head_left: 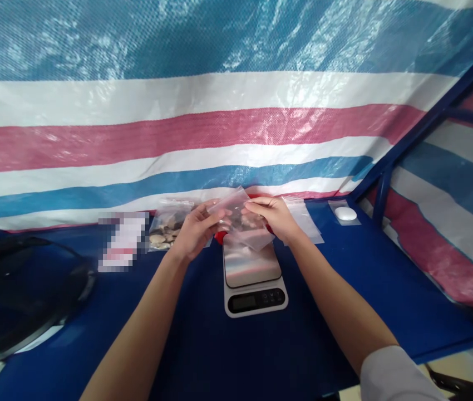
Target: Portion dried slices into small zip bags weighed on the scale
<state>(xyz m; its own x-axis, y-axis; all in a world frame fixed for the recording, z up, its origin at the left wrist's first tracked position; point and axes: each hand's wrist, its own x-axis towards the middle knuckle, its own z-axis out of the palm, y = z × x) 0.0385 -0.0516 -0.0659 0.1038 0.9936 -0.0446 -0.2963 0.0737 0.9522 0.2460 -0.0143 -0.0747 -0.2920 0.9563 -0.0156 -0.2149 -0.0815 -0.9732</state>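
Left hand (192, 231), right hand (277, 216), both gripping clear plastic bag (241, 224) over digital scale (256, 273)! Bag of brown pieces (164, 233) near left hand, white oval object (345, 214) far right, blue desk (203, 340) beneath.

Striped tarp (203, 106) hangs behind; blue pole (420, 132) slants at right.

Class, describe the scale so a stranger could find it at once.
Over the blue table, find the left hand and right hand holding clear plastic. Just below them in the picture sits the white scale. Unlike its neighbours, it has a shiny plate and a dark button panel.
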